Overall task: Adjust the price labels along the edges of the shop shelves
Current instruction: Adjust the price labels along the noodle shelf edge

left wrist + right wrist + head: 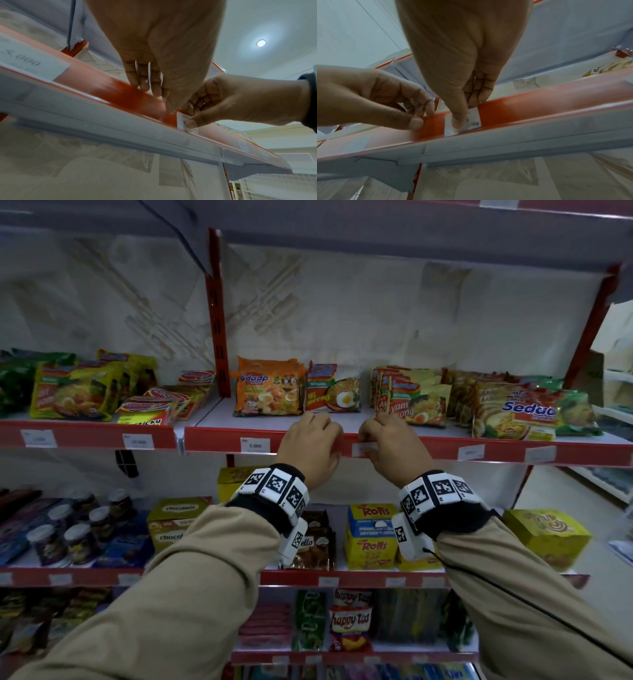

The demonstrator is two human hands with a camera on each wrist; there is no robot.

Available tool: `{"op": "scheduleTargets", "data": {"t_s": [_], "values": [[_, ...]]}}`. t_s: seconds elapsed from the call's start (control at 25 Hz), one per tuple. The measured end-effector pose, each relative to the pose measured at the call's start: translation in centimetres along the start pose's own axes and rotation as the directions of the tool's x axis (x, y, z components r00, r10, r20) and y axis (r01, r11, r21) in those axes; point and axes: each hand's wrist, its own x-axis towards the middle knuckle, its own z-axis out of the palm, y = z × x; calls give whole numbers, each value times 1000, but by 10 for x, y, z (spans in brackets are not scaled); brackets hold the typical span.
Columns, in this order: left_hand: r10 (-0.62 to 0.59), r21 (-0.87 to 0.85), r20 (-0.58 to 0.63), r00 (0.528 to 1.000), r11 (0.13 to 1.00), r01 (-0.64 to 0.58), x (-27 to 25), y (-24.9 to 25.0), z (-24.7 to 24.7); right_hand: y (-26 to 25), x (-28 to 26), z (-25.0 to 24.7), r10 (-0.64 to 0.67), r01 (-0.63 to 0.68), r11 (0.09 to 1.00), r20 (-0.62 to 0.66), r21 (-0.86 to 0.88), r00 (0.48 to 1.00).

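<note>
Pinching the small white paper price label (471,119) between thumb and curled fingers, the right hand (394,446) holds it in the red plastic shelf-edge strip (428,448). Just beside it the left hand (308,446) grips the strip's lip. Orange noodle packets (267,388) stand behind.

Readable txt only: price label (255,445) on red shelf strip read "5.000", w/ "Rp" above; same tag in left wrist view (25,59). Label under right thumb (475,119) showed "Rp", rest covered. Noodle packs: "Sedaap" on orange pack (267,392), "Sedaa.." on rightmost pack (529,409), "Ayam" on yellow pack (407,402). Lower shelf: "Rolls" on yellow box (371,537), "chocolatos" box (178,518), "happy tos" bag (351,619). Other tags too blurred.
</note>
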Motion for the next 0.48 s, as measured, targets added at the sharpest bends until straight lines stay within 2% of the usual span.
{"op": "scheduleTargets", "data": {"t_s": [0.16,0.32,0.4,0.48], "values": [[-56,-54,-51,997,997,53,-1,7,8,3,-3,3,-44,44,999,-19,-15,999],[-86,-109,-87,992,991,77,-4,8,14,2,1,8,-72,73,996,14,-58,997],[-90,-148,-117,989,986,72,-5,7,18,3,4,8,-31,30,998,15,58,999],[-111,-185,-138,984,979,84,-5,5,21,6,6,5,26,-21,963,-16,268,1000]]}}
